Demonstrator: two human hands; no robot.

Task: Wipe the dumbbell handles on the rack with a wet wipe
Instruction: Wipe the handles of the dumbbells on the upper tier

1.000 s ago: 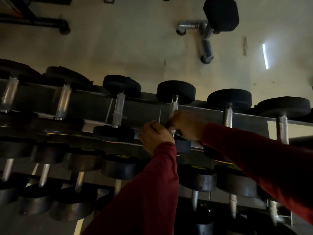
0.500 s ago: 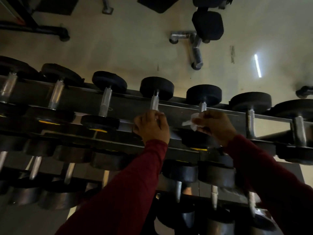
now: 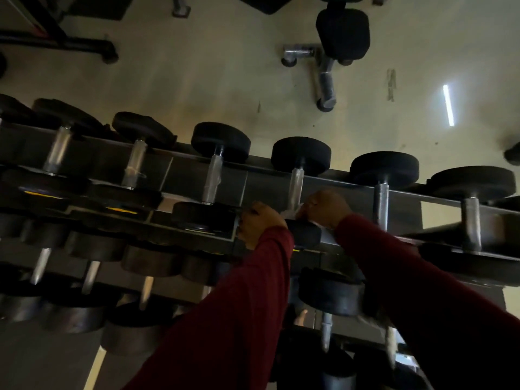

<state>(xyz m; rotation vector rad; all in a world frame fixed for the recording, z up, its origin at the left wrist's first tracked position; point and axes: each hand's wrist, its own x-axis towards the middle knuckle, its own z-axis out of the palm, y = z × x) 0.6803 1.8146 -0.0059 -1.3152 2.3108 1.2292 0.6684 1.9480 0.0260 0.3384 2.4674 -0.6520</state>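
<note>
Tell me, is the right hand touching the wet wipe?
Touching. The head view shows the right hand pinching the white wet wipe at the base of a dumbbell handle.

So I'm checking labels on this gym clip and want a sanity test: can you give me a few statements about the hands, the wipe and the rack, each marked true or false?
1. Both hands are at the top row of the dumbbell rack. True.
2. The right hand holds a white wipe at the lower end of a metal handle. True.
3. The left hand grips a spray bottle. False: no bottle shows; its curled fingers are at the rack edge, and what they hold, if anything, is hidden.
4. The sleeves are blue. False: they are dark red.
5. A bench with a black pad stands on the floor beyond the rack. True.
</note>
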